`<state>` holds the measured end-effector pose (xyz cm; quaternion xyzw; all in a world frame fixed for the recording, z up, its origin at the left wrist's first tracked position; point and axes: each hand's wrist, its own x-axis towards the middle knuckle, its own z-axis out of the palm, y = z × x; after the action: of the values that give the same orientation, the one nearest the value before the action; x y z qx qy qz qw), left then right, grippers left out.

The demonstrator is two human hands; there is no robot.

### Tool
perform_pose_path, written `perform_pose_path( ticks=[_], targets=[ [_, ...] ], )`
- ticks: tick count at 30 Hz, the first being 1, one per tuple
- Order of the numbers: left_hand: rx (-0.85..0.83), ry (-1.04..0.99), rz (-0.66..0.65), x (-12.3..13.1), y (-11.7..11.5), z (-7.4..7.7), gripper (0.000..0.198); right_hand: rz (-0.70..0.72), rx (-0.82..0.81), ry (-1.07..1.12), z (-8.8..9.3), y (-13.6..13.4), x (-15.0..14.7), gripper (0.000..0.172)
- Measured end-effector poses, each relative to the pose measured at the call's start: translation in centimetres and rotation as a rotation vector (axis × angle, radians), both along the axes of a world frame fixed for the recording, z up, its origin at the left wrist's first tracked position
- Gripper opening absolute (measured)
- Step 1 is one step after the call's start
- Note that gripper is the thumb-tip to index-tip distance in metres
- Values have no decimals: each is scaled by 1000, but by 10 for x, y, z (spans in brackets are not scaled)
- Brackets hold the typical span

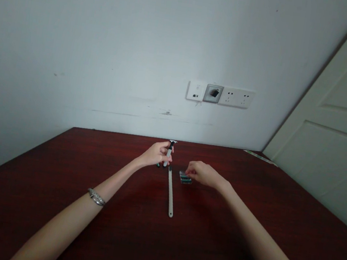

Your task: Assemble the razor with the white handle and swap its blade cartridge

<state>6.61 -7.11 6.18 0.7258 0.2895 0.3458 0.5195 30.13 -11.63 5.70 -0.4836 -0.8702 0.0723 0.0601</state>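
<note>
My left hand [157, 153] is closed round a razor [168, 155] with a pale and black handle, held upright with its T-shaped head at the top. At the far right corner of a small clear case [182, 177] with dark green razor cartridges in it, my right hand [201, 172] has its fingertips pinched together. What they hold, if anything, is hidden. Between the hands a long, light grey stick [170, 192] with a dark far end and a hole at the near end lies on the table. A small dark and green piece [158, 165] shows below my left hand.
The dark red wooden table [113, 229] runs up to a white wall with sockets and a switch panel [219, 94]. A thin pale strip [260, 157] lies at the far right corner, beside a white panelled door [341, 120].
</note>
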Motion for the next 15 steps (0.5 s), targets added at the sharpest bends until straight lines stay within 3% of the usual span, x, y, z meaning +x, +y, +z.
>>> perform_pose_path(
  ticks=[15],
  targets=[
    [8, 50, 12, -1, 2, -3, 30, 10, 28, -99, -6, -1, -6, 22]
  ],
)
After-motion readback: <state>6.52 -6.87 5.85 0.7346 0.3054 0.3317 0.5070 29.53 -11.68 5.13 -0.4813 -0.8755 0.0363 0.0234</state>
